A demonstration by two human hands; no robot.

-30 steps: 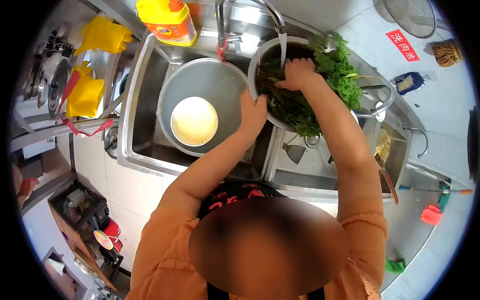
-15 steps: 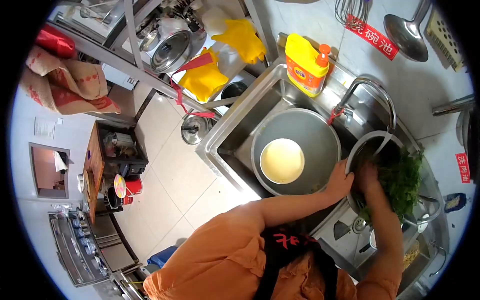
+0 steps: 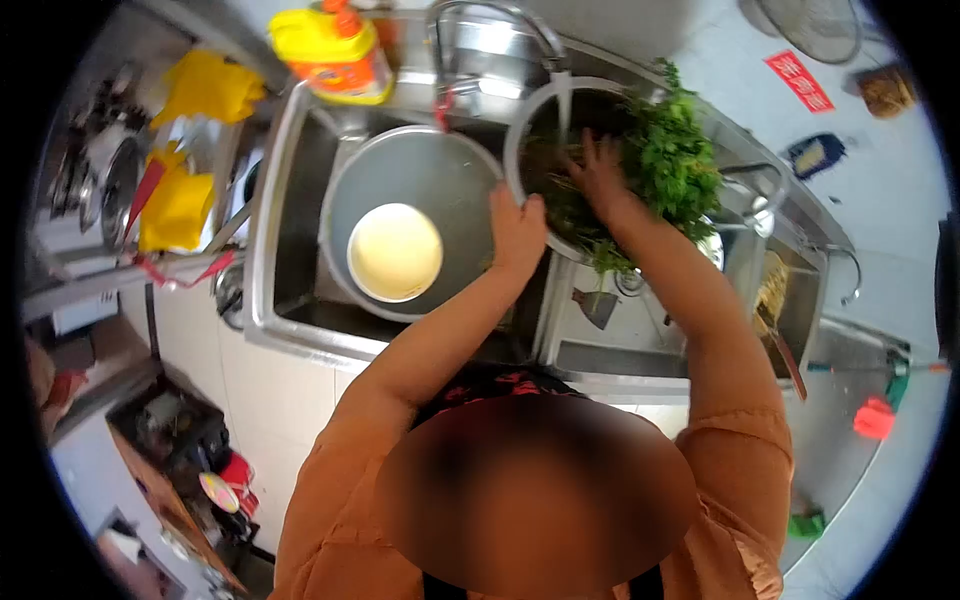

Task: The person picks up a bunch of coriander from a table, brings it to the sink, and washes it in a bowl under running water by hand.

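A round metal basin (image 3: 515, 150) sits over the sink's middle, with water running into it from the faucet (image 3: 545, 40). Leafy green herbs (image 3: 680, 140) fill its right side and hang over the rim. My left hand (image 3: 518, 230) grips the basin's near-left rim. Inside the basin, my right hand (image 3: 600, 180) has its fingers spread over stems and water, beside the leaves; it holds nothing that I can see. To the left, a larger grey basin (image 3: 345, 190) stands in the left sink bowl with a pale yellow bowl (image 3: 395, 252) in it.
A yellow detergent bottle (image 3: 335, 55) stands at the sink's back left. Yellow gloves (image 3: 180, 205) hang on the rack at left. A strainer of yellowish bits (image 3: 772, 285) and a brown handle (image 3: 788, 365) lie in the right sink bowl. Another faucet (image 3: 850, 270) is at right.
The view has swung right, so the sink sits further left and higher. My right hand has lifted from deep in the basin and spread its fingers. My left hand stays at the rim.
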